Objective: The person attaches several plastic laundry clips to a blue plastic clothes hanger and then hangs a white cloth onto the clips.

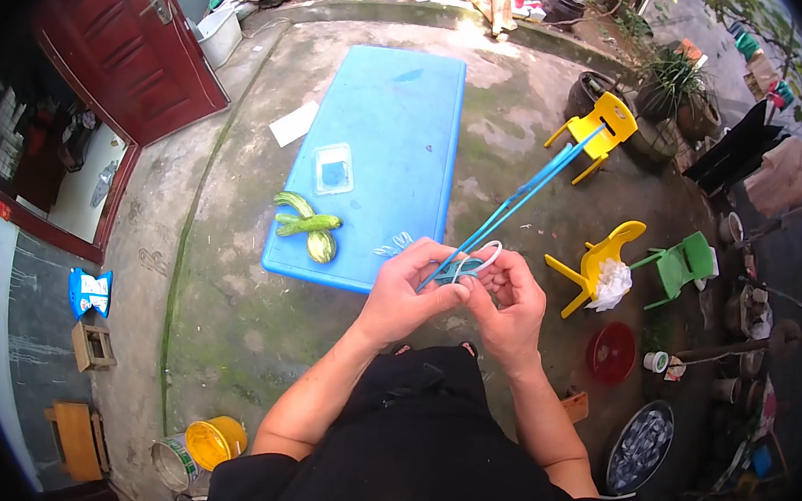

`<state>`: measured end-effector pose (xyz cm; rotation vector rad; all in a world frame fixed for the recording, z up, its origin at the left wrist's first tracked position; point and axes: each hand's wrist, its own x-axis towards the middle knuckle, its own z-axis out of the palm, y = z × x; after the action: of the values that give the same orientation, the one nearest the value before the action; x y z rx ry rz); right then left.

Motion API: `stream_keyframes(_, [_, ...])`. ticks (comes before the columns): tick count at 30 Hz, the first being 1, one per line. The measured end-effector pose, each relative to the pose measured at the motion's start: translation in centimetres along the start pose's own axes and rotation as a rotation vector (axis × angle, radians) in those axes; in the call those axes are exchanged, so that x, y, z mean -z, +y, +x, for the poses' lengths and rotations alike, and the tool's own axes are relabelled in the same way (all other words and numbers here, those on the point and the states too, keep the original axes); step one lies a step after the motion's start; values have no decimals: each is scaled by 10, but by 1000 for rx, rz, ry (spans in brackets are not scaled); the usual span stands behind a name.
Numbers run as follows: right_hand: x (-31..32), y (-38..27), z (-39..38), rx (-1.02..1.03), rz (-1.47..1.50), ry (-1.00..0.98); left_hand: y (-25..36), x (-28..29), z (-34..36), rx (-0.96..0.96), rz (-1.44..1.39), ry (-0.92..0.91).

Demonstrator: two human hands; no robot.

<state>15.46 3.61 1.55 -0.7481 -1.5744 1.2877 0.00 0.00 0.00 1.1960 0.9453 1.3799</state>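
My left hand [409, 287] is closed on a long blue cord [520, 200], thumb and fingers pinched together. The cord runs up and right in taut strands to the backrest of a far yellow chair [603, 125]. Facing it, my right hand [509, 306] is closed on a white cord [492, 253] that bends in a loop above its fingers. Between the hands, blue-green strands [459, 268] cross the white one; the fingers hide how they are joined. Both hands are held up just past the near right corner of a blue table [394, 116].
On the table lie a clear plastic box [335, 170], several green gourds [308, 223] and some clear loops [396, 244]. To the right are a nearer yellow chair [605, 259], a green chair [681, 265], a red basin [611, 353] and a dark tub [641, 448]. A yellow bucket [215, 441] stands lower left.
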Motion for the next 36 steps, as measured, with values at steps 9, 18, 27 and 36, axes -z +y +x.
stream_keyframes(9, [-5,1,-4,55,37,88,8,-1,-2,-83,-28,-2])
stream_keyframes(18, [2,3,-5,58,147,46,7,7,3,-16,52,-56])
stream_keyframes(27, [29,-11,1,-139,576,45,5,33,7,59,8,44])
stream_keyframes(36, [16,59,4,-584,679,-99,42,62,25,220,-133,85])
